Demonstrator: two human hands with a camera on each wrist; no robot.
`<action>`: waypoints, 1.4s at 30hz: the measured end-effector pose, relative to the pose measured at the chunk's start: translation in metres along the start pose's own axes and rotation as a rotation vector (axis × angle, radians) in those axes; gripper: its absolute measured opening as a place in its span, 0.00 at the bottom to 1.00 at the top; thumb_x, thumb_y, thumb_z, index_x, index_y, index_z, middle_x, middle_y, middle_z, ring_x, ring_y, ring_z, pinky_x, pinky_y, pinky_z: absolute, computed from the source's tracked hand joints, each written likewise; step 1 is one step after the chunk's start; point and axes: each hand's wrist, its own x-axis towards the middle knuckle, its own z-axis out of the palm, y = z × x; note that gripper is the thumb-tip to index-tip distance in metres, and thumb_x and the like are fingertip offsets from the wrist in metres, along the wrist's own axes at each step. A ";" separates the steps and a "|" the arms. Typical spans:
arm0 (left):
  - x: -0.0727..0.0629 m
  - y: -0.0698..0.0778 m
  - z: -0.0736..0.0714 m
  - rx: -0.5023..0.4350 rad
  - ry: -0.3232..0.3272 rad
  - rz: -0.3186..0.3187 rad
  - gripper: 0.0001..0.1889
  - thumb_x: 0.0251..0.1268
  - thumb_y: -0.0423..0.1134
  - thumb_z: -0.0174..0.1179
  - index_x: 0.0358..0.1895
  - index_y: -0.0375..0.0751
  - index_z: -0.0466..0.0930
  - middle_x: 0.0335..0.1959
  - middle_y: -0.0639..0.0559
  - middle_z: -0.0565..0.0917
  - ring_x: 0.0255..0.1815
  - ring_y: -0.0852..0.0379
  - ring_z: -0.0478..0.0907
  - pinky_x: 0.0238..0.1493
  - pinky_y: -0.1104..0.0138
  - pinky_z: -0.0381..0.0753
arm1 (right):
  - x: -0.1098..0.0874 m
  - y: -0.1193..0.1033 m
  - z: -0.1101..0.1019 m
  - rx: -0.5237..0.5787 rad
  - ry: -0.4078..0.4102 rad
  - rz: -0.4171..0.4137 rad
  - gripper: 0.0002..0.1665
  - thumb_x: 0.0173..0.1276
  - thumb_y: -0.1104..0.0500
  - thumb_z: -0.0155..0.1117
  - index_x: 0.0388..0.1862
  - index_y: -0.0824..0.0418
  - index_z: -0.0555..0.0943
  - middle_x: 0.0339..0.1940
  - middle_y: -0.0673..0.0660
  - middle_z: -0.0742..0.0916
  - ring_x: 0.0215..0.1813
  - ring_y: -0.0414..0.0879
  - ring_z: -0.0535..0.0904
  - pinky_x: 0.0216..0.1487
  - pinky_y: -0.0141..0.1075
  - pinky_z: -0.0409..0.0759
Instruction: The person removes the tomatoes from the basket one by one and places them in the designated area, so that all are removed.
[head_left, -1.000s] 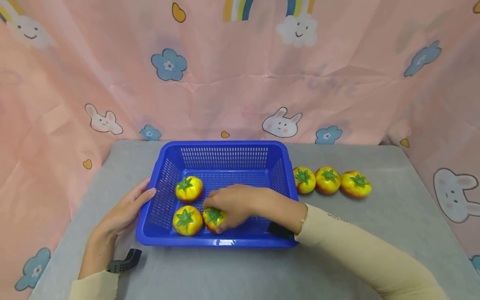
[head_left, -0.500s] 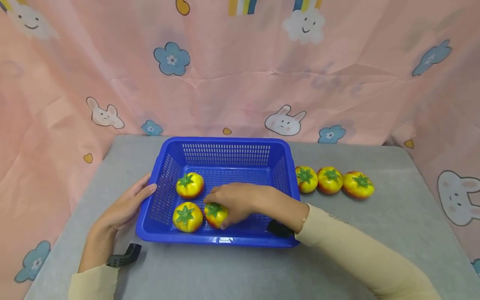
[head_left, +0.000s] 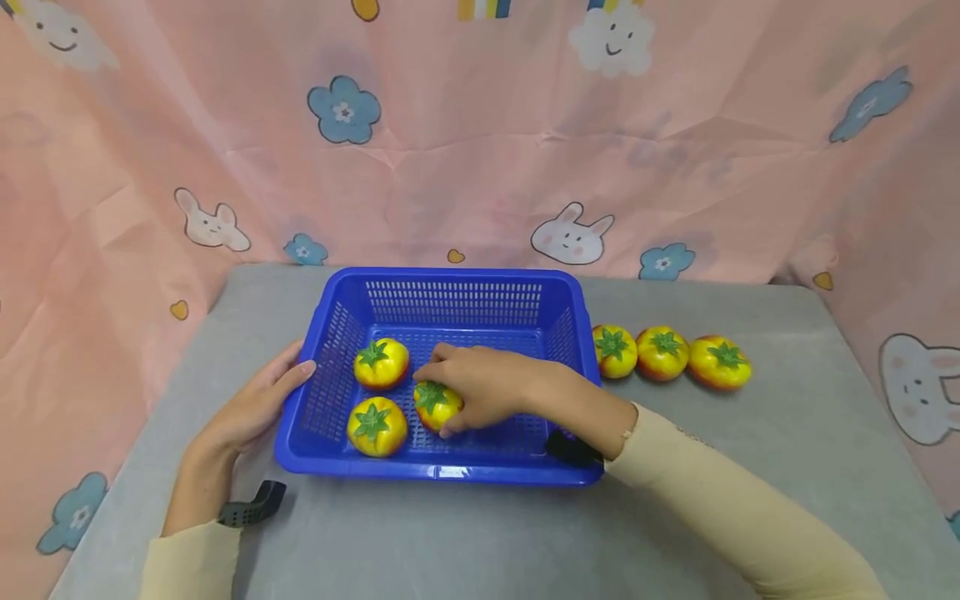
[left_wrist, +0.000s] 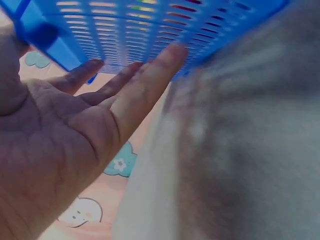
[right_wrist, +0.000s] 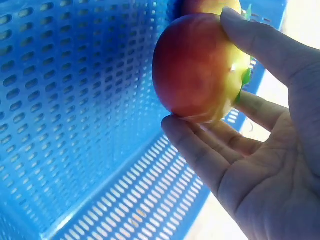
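Note:
A blue plastic basket point(head_left: 375, 469) with slotted walls stands on the grey table. Inside it, my right hand point(head_left: 491, 383) grips a yellow-and-red tomato point(head_left: 438, 407) with a green star-shaped leaf top. The right wrist view shows the thumb and fingers around this tomato's point(right_wrist: 192, 70) sides, its red underside visible. Two similar tomatoes, a rear one point(head_left: 381, 364) and a front one point(head_left: 377, 427), sit in the basket's left part. My left hand point(head_left: 258, 400) rests at the left wall, thumb on the rim. Its straight fingers point(left_wrist: 145, 95) lie along the outside of the slotted wall.
Right of the basket, three more tomatoes line up on the table point(head_left: 465, 542): a near one point(head_left: 615, 352), a middle one point(head_left: 663, 353) and an outer one point(head_left: 720, 362). A pink patterned curtain point(head_left: 465, 183) hangs behind and at both sides.
My right hand and its tomato have shifted slightly right and back, leaving a wider gap to the front tomato. The left hand stays at the basket. The head view has tilted a little.

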 end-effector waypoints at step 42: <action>0.008 -0.020 0.011 -0.200 0.087 0.152 0.25 0.89 0.40 0.40 0.82 0.46 0.55 0.54 0.59 0.87 0.50 0.59 0.89 0.47 0.62 0.92 | -0.132 0.042 0.017 0.294 0.851 0.137 0.47 0.66 0.57 0.80 0.81 0.49 0.69 0.78 0.58 0.74 0.72 0.56 0.77 0.66 0.60 0.83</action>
